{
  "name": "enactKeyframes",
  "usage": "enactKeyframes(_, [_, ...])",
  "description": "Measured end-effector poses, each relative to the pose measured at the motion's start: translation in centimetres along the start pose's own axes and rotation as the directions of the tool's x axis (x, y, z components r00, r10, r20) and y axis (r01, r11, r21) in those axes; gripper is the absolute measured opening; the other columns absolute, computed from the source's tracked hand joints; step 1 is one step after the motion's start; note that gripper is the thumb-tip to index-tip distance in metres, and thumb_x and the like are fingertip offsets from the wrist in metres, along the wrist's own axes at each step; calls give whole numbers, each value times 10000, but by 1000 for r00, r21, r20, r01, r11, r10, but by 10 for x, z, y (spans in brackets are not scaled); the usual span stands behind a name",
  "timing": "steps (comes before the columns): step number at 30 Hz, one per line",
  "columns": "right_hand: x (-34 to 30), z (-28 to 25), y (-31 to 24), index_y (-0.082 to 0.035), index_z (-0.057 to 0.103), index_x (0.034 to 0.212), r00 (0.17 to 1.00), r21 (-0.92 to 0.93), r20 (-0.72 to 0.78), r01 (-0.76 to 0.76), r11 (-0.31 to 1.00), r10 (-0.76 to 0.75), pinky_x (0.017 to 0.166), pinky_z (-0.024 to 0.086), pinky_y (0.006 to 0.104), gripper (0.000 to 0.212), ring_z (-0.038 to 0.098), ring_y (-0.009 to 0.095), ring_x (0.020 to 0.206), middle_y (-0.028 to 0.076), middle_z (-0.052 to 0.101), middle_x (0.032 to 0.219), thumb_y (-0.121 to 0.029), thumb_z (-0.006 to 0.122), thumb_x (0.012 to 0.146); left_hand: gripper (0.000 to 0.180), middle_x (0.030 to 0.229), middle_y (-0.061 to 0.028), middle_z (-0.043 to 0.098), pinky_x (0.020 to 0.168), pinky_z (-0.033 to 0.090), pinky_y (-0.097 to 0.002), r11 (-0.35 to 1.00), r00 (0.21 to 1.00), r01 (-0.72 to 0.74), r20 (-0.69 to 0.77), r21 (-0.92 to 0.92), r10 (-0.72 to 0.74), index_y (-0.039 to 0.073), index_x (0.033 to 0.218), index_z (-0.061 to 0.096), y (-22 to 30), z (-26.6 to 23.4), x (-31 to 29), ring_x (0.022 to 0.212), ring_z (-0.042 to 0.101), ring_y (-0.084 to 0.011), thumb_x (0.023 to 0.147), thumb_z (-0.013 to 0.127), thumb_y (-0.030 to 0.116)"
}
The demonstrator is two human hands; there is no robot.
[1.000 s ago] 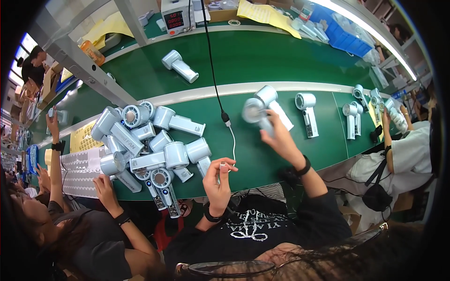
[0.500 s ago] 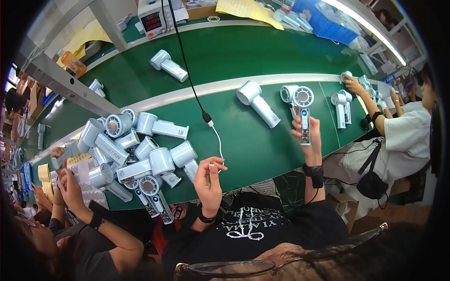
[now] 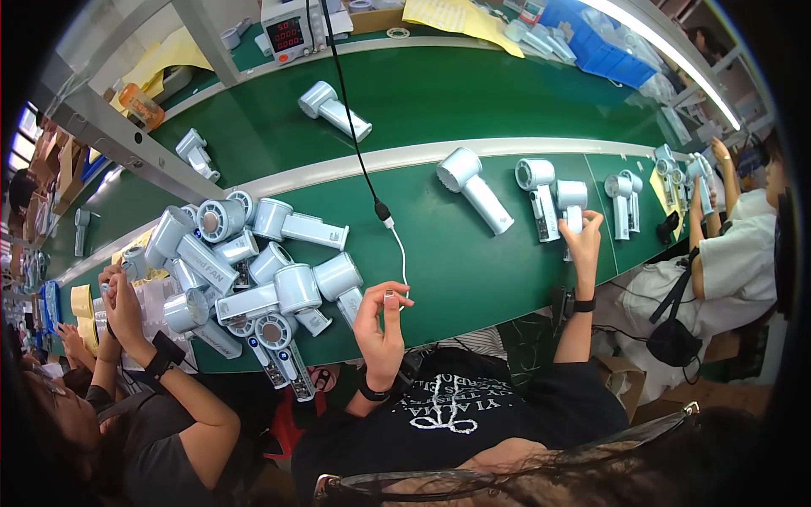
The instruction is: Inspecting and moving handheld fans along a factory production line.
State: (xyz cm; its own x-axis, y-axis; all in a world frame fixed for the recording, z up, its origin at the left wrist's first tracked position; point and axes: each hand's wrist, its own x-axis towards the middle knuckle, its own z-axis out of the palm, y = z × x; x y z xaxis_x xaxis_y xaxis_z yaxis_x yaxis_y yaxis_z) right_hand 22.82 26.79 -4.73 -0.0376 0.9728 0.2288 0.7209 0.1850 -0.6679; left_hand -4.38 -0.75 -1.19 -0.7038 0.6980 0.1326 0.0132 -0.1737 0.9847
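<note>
In the head view my left hand (image 3: 378, 336) is closed, pinching the small plug (image 3: 389, 296) of a white cable (image 3: 400, 249) between thumb and fingers. That cable joins a black cord (image 3: 353, 135) hanging from above. Farther right, my right hand (image 3: 583, 245) grips the handle of a pale blue handheld fan (image 3: 572, 194), head away from me, at the table. Just left of it lies another handheld fan (image 3: 535, 176) with its clear handle side showing. A separate fan (image 3: 461, 171) rests between my hands. A heap of several fans (image 3: 296, 289) sits left of my left hand.
The green table (image 3: 422, 279) has a pale raised strip (image 3: 397, 154) along it; one fan (image 3: 338, 110) lies beyond. A metal post (image 3: 127, 144) and a power supply (image 3: 287, 34) stand at the back left. Co-workers' hands (image 3: 122, 296) handle fans at left, others at right.
My right hand has turned over and moved slightly right with the fan, setting it down beside the neighbouring fan. My left hand still pinches the plug. The view has shifted slightly.
</note>
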Motion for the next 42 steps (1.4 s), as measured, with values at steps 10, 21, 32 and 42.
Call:
enactKeyframes(10, [-77,28,-136,17,482,1096,821,254,307,416,873,-481,761,478,332,462,586,246,869,139,574,957,-123,737,737,133,1047,-167,601,787,471,-323,949,970,-243,22,202,244,-19,870,600,6,7,4,880,603,-243,922,557,97])
enactKeyframes(21, [6,76,-258,-2,473,1024,401,93,784,679,728,-474,754,479,423,567,580,366,887,192,568,940,-443,718,765,121,1070,-176,596,821,473,-353,919,953,-273,-50,283,298,-16,855,608,12,-27,5,934,604,-282,899,584,94])
enactKeyframes(32, [127,246,-257,104,395,1212,573,125,632,588,799,-521,796,528,397,722,628,384,892,238,610,1029,-321,753,751,148,1032,-156,601,794,464,-304,926,955,-289,4,242,296,-25,867,581,24,-19,3,864,593,-206,939,521,89])
enactKeyframes(42, [-49,54,-206,25,381,1312,505,577,689,-816,-27,-520,789,508,339,473,551,217,969,153,493,1224,-197,457,901,173,848,-89,598,698,465,-247,999,921,-34,387,-39,47,-39,952,549,26,24,5,744,585,-124,992,435,85])
